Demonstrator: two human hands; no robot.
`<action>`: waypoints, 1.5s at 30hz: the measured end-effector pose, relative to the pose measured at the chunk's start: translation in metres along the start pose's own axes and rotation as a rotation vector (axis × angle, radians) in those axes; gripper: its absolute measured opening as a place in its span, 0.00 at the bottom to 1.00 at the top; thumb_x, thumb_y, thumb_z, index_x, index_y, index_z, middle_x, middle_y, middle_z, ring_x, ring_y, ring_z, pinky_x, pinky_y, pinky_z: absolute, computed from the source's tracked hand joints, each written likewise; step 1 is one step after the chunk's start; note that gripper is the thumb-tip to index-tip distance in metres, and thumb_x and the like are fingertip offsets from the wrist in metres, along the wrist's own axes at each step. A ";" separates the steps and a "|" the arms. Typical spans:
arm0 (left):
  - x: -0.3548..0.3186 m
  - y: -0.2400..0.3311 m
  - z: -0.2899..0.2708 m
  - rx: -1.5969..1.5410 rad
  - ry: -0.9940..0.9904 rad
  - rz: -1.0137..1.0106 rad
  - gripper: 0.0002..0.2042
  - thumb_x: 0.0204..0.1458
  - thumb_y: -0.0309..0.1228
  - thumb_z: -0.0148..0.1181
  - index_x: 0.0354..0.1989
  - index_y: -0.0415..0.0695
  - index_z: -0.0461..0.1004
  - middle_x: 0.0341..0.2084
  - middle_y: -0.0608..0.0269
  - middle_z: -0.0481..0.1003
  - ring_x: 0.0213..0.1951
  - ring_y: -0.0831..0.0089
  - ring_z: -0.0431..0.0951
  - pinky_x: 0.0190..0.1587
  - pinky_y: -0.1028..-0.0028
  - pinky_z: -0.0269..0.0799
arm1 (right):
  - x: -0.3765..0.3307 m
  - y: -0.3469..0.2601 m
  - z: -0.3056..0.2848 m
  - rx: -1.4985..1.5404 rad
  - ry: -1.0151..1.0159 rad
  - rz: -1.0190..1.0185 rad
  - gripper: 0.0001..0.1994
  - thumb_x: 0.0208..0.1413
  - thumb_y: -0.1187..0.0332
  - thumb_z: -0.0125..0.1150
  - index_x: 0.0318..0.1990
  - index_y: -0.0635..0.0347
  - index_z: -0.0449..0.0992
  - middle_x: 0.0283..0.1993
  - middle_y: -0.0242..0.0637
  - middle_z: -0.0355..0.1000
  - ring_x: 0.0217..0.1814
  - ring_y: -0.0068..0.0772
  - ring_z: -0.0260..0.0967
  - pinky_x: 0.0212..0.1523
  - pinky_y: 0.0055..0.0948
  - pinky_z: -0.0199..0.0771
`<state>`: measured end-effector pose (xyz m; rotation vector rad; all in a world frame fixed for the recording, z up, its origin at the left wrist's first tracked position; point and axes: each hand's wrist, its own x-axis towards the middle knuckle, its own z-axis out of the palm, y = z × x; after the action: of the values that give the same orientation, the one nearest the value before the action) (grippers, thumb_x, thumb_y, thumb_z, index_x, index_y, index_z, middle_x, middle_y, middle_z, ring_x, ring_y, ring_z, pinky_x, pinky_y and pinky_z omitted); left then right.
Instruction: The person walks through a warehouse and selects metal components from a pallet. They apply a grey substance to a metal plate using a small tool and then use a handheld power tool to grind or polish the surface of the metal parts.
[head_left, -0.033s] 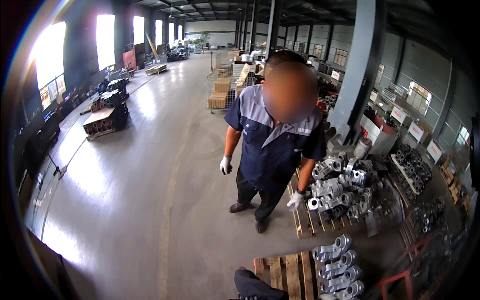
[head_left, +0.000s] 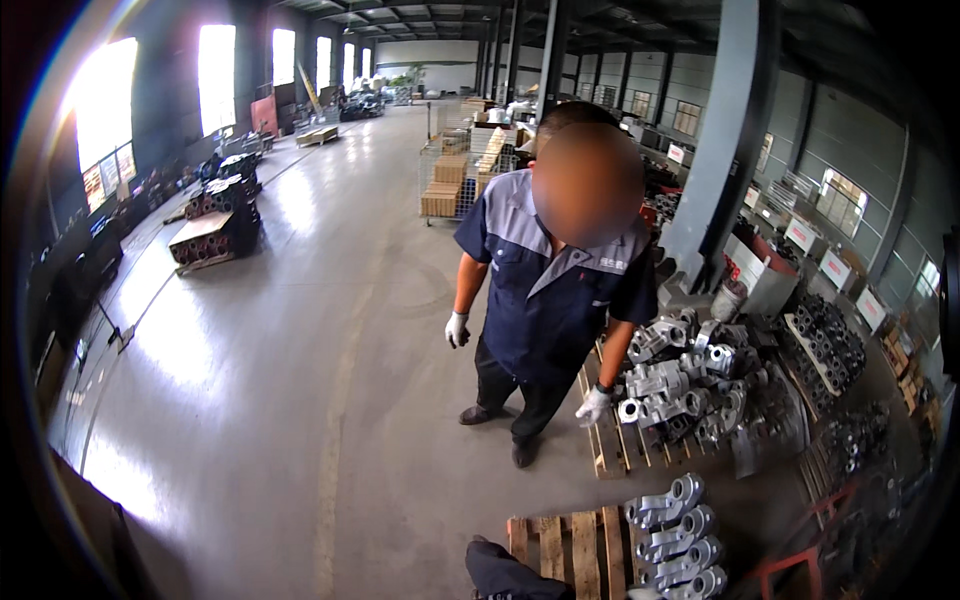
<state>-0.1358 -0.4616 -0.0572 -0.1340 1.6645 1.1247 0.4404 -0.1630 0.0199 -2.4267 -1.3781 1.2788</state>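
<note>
Staying put — sleeve (head_left: 505,578) nr pallet (head_left: 565,550) w/ castings (head_left: 680,545).

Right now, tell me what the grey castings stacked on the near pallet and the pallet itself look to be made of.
The grey tubular castings look like bare cast metal, perhaps aluminium: pale silver, matt, with dull highlights on the rounded bores. The slatted pallet looks like raw unpainted wood: tan boards with gaps between them. The dark sleeve at the lower edge seems to be cloth.
</note>
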 end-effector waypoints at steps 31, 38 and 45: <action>-0.115 -0.026 0.089 -0.347 0.813 -0.190 0.14 0.57 0.33 0.53 0.45 0.41 0.81 0.24 0.58 0.80 0.25 0.69 0.77 0.29 0.67 0.72 | -0.025 -0.609 0.410 -0.265 -1.019 -0.498 0.22 0.59 0.73 0.55 0.62 0.69 0.67 0.39 0.48 0.76 0.31 0.37 0.77 0.32 0.34 0.82; -0.087 0.029 0.002 -0.556 0.855 -0.210 0.14 0.55 0.33 0.59 0.44 0.35 0.81 0.28 0.58 0.81 0.31 0.71 0.80 0.36 0.72 0.76 | -0.090 -0.597 0.472 -0.276 -1.280 -0.578 0.22 0.57 0.79 0.50 0.61 0.63 0.69 0.48 0.45 0.75 0.45 0.38 0.75 0.44 0.37 0.82; -0.052 0.293 -0.168 -0.200 0.684 0.249 0.22 0.62 0.42 0.54 0.57 0.38 0.74 0.47 0.51 0.80 0.50 0.64 0.79 0.55 0.68 0.72 | -0.303 -0.659 0.527 0.021 -1.633 -0.276 0.32 0.48 0.89 0.44 0.65 0.68 0.60 0.56 0.55 0.66 0.56 0.50 0.71 0.60 0.49 0.77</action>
<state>-0.4010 -0.4440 0.1573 -0.4946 2.2037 1.5461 -0.4466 -0.1615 0.1502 -0.6605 -1.5823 3.2022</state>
